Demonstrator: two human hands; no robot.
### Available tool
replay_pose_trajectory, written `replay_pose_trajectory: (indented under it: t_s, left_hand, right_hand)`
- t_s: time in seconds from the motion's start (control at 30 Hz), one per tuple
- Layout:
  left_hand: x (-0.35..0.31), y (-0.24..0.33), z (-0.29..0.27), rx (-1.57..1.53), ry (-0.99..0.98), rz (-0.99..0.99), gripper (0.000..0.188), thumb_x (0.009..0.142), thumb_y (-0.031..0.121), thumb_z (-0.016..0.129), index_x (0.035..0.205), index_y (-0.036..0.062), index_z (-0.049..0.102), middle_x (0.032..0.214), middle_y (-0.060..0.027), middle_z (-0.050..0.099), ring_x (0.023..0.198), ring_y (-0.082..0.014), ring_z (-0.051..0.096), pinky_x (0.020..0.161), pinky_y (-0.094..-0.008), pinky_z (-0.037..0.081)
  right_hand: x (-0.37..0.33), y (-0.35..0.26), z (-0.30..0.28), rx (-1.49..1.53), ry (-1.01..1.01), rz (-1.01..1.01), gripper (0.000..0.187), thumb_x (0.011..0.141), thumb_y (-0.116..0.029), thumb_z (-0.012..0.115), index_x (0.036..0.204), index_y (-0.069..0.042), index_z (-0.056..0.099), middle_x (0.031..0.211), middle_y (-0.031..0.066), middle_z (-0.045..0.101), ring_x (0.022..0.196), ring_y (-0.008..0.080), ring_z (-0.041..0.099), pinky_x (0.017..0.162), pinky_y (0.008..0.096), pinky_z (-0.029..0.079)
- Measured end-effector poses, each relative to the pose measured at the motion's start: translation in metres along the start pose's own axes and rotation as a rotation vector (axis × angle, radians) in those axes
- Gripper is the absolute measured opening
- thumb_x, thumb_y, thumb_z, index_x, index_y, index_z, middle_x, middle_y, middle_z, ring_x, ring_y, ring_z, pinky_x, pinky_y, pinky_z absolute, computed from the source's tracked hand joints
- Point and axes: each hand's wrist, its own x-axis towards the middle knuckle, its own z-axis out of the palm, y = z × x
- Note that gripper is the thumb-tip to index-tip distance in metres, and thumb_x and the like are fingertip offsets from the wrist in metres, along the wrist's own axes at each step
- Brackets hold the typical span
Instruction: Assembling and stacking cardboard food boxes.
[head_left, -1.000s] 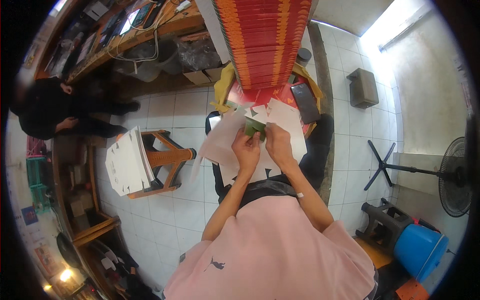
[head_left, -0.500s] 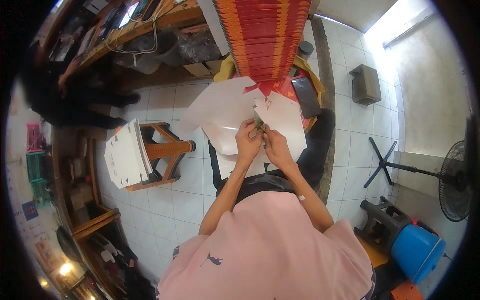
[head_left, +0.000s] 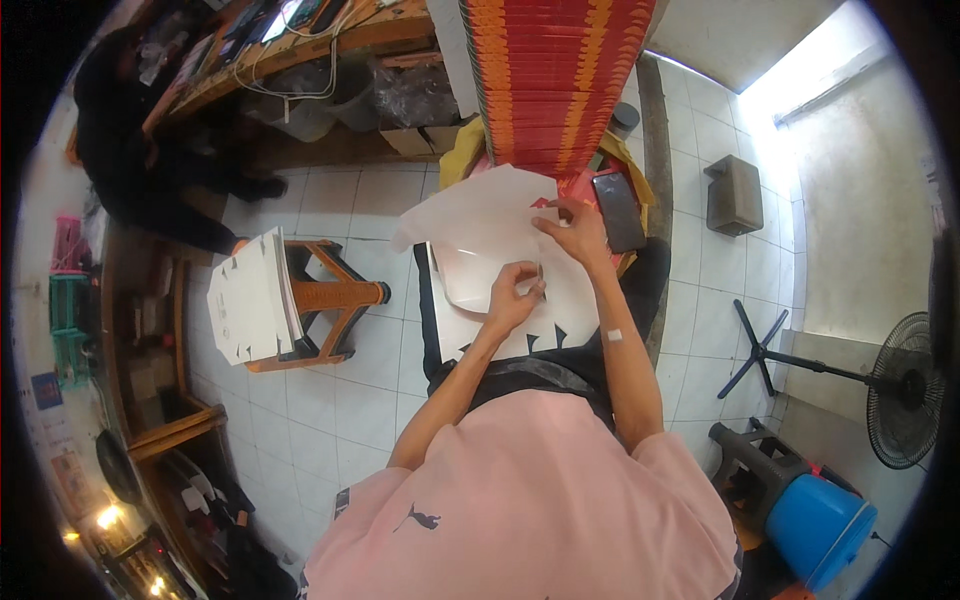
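Note:
A glossy white die-cut card sheet [head_left: 478, 215] lies curled across my lap. Under it is another flat white card sheet [head_left: 470, 328] with dark notches along its near edge. My right hand [head_left: 578, 235] is at the top sheet's far right part, thumb and forefinger pinching its edge beside a small red patch. Nearer to me, my left hand [head_left: 513, 298] is closed over the sheets, fingertips together; whatever they hold is too small to name.
A tall stack of red and orange pieces [head_left: 550, 90] stands ahead, a black phone [head_left: 620, 212] beside it. At left, white cut sheets [head_left: 250, 300] rest on an orange-and-black stool [head_left: 340, 292]. A person in dark clothes [head_left: 130, 150] is far left; a fan [head_left: 898, 390] stands right.
My hands have come apart from the small green thing they held together. The right moved up and right to the sheet's edge; the left moved slightly nearer me. The top sheet shifted.

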Motion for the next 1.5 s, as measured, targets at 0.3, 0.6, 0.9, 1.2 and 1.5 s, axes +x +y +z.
replay_pose_trajectory:
  t_s: [0.3,0.6,0.9,1.2,1.5]
  left_hand:
    - [0.002,0.011,0.002,0.02,0.012,-0.059,0.038,0.087,0.005,0.074,0.121,-0.0016,0.059,0.119,-0.011,0.065,0.116,-0.022,0.061,0.098,-0.0344,0.05]
    - [0.005,0.013,0.005,-0.171,-0.034,-0.175,0.04,0.093,0.0,0.063,0.131,0.0009,0.052,0.121,-0.0129,0.062,0.109,-0.0215,0.064,0.08,-0.0325,0.061]
    - [0.005,0.01,0.009,-0.127,-0.065,-0.166,0.052,0.093,-0.003,0.062,0.143,0.0037,0.049,0.123,-0.0151,0.063,0.113,-0.0231,0.063,0.08,-0.0333,0.062]
    - [0.004,0.013,0.013,-0.159,-0.047,-0.151,0.049,0.09,-0.007,0.06,0.138,-0.0032,0.052,0.135,-0.0144,0.052,0.119,-0.0293,0.062,0.08,-0.0348,0.063]
    - [0.008,-0.006,0.013,0.193,-0.077,0.208,0.047,0.075,-0.001,0.07,0.121,-0.0002,0.065,0.122,-0.0171,0.063,0.116,-0.03,0.063,0.094,-0.0365,0.054]
  right_hand:
    - [-0.038,-0.002,0.016,0.308,-0.085,0.124,0.021,0.082,-0.014,0.076,0.091,0.005,0.073,0.078,0.0152,0.073,0.071,0.0182,0.07,0.065,0.0308,0.053]
    - [-0.091,0.031,0.045,0.443,0.1,0.283,0.012,0.089,-0.005,0.07,0.096,0.005,0.073,0.079,0.0112,0.073,0.071,0.0158,0.07,0.066,0.0295,0.055]
    - [-0.058,0.023,0.025,0.657,0.009,0.458,0.018,0.091,-0.008,0.07,0.099,0.009,0.07,0.079,0.0116,0.07,0.067,0.0162,0.07,0.057,0.0266,0.057]
    - [-0.095,0.012,0.025,0.006,0.027,0.066,0.015,0.082,-0.006,0.069,0.091,0.004,0.075,0.07,0.0144,0.072,0.065,0.0198,0.07,0.065,0.0321,0.054]
    - [-0.09,0.063,0.041,0.569,-0.124,0.395,0.029,0.082,-0.015,0.075,0.103,0.004,0.072,0.095,0.0149,0.075,0.085,0.0221,0.072,0.08,0.032,0.055]
